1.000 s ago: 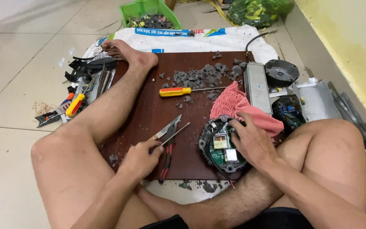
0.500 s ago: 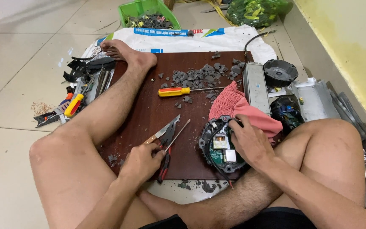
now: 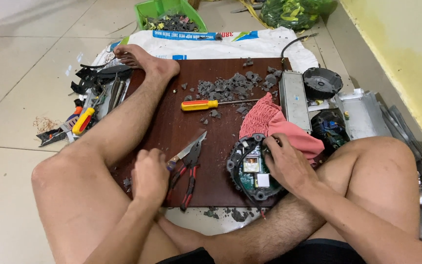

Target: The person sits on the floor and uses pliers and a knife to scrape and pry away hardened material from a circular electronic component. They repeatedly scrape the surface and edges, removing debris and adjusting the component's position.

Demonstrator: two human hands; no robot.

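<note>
Head view: the left hand [image 3: 150, 175] is closed on the red-handled pliers [image 3: 187, 168] left of the round grey electronic housing [image 3: 254, 168]. The right hand [image 3: 288, 164] clamps that housing's rim, which suggests a dismantling step. Next, I judge, the plier tips must meet the housing.

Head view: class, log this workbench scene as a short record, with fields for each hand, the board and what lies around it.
left hand: rests on the pliers' handles, next to a knife
pliers: red and black handles, lying on the board
right hand: holds the round electronic unit
round electronic unit: open, circuit board showing
board: dark brown, strewn with grey fragments
screwdriver: yellow and red handle, untouched
pink cloth: beside the unit
</note>
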